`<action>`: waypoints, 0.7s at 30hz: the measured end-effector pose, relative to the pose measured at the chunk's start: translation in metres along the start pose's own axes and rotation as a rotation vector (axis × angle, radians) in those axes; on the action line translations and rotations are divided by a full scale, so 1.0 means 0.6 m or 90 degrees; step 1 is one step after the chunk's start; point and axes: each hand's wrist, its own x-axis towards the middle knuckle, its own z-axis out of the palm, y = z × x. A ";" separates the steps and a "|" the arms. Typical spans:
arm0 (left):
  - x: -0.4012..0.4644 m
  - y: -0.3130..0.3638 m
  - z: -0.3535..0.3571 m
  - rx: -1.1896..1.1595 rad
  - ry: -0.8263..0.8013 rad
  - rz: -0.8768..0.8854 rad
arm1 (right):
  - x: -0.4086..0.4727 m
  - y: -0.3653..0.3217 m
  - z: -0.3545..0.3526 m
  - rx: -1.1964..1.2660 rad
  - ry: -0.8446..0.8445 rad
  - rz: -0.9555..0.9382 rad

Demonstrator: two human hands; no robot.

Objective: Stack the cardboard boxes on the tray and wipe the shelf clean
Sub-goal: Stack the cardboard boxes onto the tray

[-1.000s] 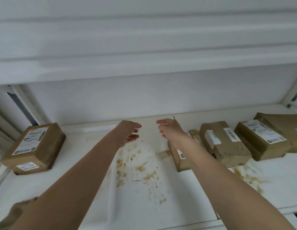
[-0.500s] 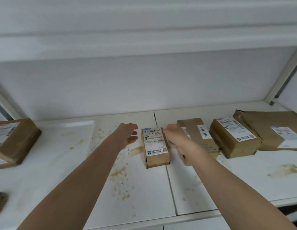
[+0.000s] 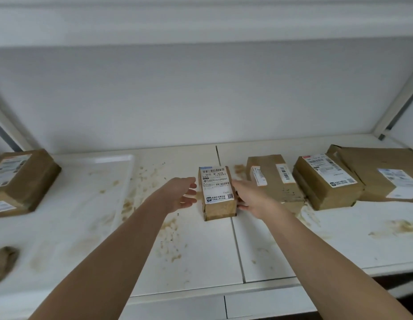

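A small cardboard box (image 3: 218, 192) with a white barcode label lies on the stained white shelf (image 3: 201, 250), in the middle. My left hand (image 3: 181, 194) hovers just left of it with relaxed fingers, a narrow gap between them and the box. On the other side, my right hand (image 3: 250, 197) lays straight fingers against the box's right side. A white tray (image 3: 90, 181) sits on the left of the shelf. It carries one larger cardboard box (image 3: 18, 181) at its far left.
Three more cardboard boxes lie to the right: one (image 3: 273, 181) beside my right hand, a labelled one (image 3: 325, 181) and a big flat one (image 3: 385, 174). A brown rag (image 3: 3, 262) lies at the tray's front left. Brown smears cover shelf and tray.
The view has swung right and steadied. Both hands have closed in on the small box, which now lies between them; the right hand has reached its side.
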 end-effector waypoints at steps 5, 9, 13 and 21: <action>0.001 -0.010 0.012 -0.012 -0.030 0.001 | -0.006 0.011 -0.004 0.035 0.032 -0.004; 0.004 -0.020 0.012 -0.013 -0.042 0.000 | -0.014 0.015 0.001 0.044 0.053 -0.002; 0.000 -0.023 0.015 -0.026 -0.049 0.002 | -0.022 0.013 0.005 0.038 0.059 -0.009; -0.017 -0.011 0.019 -0.016 -0.047 0.028 | -0.035 -0.008 0.000 -0.023 0.004 -0.025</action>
